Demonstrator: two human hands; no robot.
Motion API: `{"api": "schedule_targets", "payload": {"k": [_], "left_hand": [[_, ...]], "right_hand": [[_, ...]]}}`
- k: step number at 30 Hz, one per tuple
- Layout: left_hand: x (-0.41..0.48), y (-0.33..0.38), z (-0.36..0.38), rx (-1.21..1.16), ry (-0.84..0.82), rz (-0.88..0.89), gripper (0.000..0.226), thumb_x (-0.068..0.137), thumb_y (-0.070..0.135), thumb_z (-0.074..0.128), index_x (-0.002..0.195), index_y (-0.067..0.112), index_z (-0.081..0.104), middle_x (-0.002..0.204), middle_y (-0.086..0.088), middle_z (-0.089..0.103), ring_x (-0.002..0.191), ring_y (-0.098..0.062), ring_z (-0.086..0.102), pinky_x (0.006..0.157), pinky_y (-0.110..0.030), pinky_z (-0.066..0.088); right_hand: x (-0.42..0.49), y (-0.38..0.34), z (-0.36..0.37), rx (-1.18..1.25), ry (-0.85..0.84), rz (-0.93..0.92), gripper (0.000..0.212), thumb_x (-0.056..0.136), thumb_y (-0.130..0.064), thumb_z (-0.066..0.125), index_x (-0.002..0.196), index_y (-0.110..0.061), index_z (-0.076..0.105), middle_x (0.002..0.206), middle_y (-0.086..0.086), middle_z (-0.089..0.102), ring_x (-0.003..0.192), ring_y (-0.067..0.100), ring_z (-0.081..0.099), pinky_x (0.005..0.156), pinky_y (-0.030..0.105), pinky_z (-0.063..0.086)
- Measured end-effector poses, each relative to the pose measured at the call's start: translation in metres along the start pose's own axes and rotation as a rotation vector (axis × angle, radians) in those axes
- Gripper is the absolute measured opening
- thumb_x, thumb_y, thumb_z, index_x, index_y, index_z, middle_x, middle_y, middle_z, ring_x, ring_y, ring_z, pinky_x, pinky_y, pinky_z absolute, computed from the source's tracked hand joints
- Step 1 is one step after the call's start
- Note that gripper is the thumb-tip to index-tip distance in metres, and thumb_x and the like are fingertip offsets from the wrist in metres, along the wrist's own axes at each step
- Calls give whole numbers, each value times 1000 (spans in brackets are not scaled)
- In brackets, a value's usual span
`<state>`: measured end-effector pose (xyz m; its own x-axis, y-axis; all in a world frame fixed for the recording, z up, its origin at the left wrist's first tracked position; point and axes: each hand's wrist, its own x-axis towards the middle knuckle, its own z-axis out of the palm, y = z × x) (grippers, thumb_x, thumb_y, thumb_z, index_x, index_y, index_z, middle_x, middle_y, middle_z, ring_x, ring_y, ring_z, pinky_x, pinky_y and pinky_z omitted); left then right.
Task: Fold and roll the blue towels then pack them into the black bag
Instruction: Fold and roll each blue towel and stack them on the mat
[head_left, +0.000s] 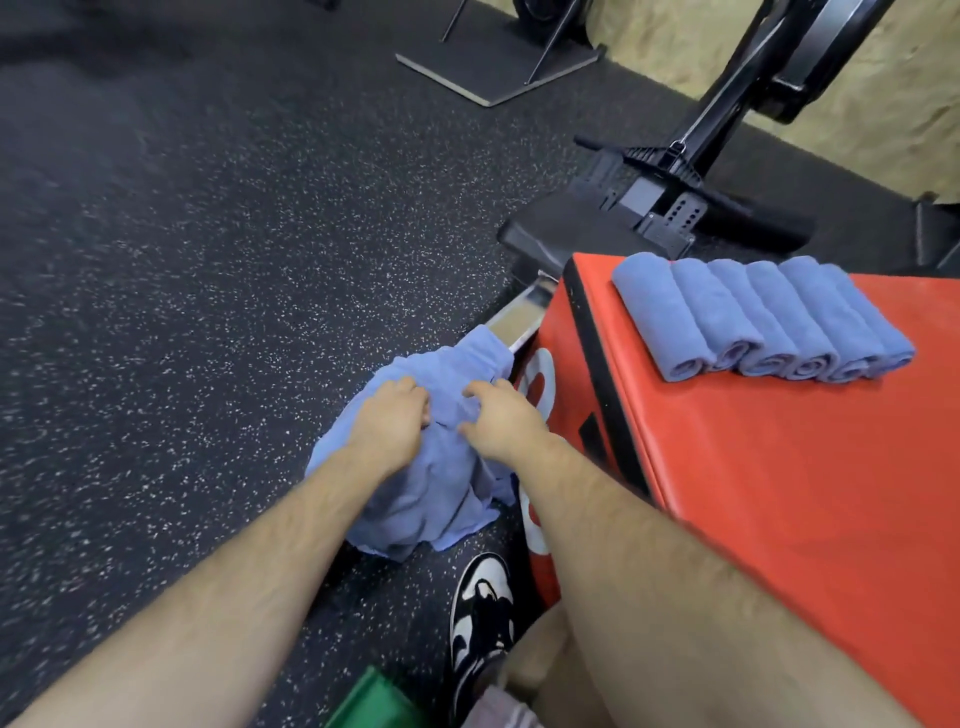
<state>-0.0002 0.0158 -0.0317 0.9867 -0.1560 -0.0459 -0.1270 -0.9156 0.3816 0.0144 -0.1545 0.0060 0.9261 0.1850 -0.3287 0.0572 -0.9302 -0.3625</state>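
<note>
Blue towel (431, 493), loose and crumpled, is bunched under both grips, just left of the red worktop (779, 493) and above the speckled floor (182, 312). Left grip (387, 421) and right grip (501, 421) sit side by side, arms stretched forward, each clenching the cloth with curled fingers. The fingertips are buried in its folds. What lies beneath the cloth is hidden. Right of the grips, rolled towels (763, 317) lie in a row on the worktop.

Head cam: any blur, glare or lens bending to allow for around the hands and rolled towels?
Head view: motion blur smears the speckled floor; wide-angle bending bows the red box edges; glare on the metal rail; rolled towels, left hand and right hand on the loose towel are soft but readable.
</note>
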Motion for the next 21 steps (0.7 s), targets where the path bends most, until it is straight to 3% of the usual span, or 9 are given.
{"api": "schedule_targets", "payload": {"k": [2, 4, 6, 8, 9, 10, 14, 17, 21], "left_hand": [[-3, 7, -7, -88, 84, 28, 8, 91, 7, 54, 91, 8, 62, 100, -13, 59, 97, -32, 54, 76, -36, 35], [-8, 18, -19, -180, 174, 59, 6, 90, 4, 55, 88, 8, 58, 94, -11, 58, 91, -31, 51, 73, -35, 34], [-11, 28, -37, -284, 254, 95, 11, 92, 2, 54, 86, 11, 55, 90, -9, 58, 86, -30, 50, 76, -42, 41], [-15, 36, -59, -385, 318, 123, 14, 94, 5, 54, 84, 15, 53, 88, -4, 57, 85, -26, 50, 76, -44, 44], [-17, 39, -70, -421, 342, 139, 12, 95, 9, 55, 86, 16, 53, 89, -1, 56, 85, -23, 50, 77, -42, 45], [-19, 43, -81, -444, 361, 162, 8, 96, 13, 58, 90, 17, 55, 91, 1, 56, 87, -21, 51, 79, -38, 45], [-25, 65, -116, -406, 318, 240, 23, 92, 28, 68, 112, 21, 58, 106, 7, 59, 98, -16, 54, 89, -33, 45], [-18, 117, -156, -332, 388, 348, 2, 96, 25, 60, 97, 27, 61, 91, 16, 60, 87, -11, 54, 82, -36, 47], [-14, 229, -225, -443, 464, 508, 9, 98, 19, 54, 93, 23, 61, 85, 14, 60, 78, 0, 54, 67, -15, 36]], "right_hand": [[-1, -6, -3, 37, -3, -27, 69, 83, -35, 72, 145, -24, 45, 140, 11, 48, 131, 32, 46, 106, 41, 43], [-4, -16, -9, 164, -52, -41, 69, 78, -41, 74, 141, -28, 50, 136, 6, 57, 126, 26, 51, 103, 40, 45], [-9, -27, -18, 294, -95, -76, 41, 84, -35, 70, 122, -21, 63, 103, 2, 65, 97, 20, 59, 78, 29, 47], [-16, -36, -33, 346, -6, -119, 12, 92, -23, 63, 99, -13, 65, 80, -1, 57, 79, 17, 52, 59, 27, 35], [-21, -39, -43, 365, 74, -129, 8, 94, -19, 59, 86, -16, 62, 76, -4, 55, 79, 17, 51, 58, 29, 30], [-26, -41, -55, 381, 159, -130, 17, 93, -16, 56, 77, -22, 56, 74, -7, 54, 79, 17, 50, 61, 28, 29], [-57, -40, -117, 459, 350, -119, 14, 89, -15, 52, 78, -19, 59, 81, -5, 62, 82, 20, 58, 73, 36, 46], [-96, -29, -178, 467, 487, -141, 15, 90, -18, 53, 89, -10, 66, 90, 1, 69, 87, 20, 63, 78, 38, 52], [-171, -2, -278, 489, 729, -179, 16, 93, -18, 53, 92, -5, 62, 91, 3, 67, 87, 19, 61, 78, 32, 49]]}}
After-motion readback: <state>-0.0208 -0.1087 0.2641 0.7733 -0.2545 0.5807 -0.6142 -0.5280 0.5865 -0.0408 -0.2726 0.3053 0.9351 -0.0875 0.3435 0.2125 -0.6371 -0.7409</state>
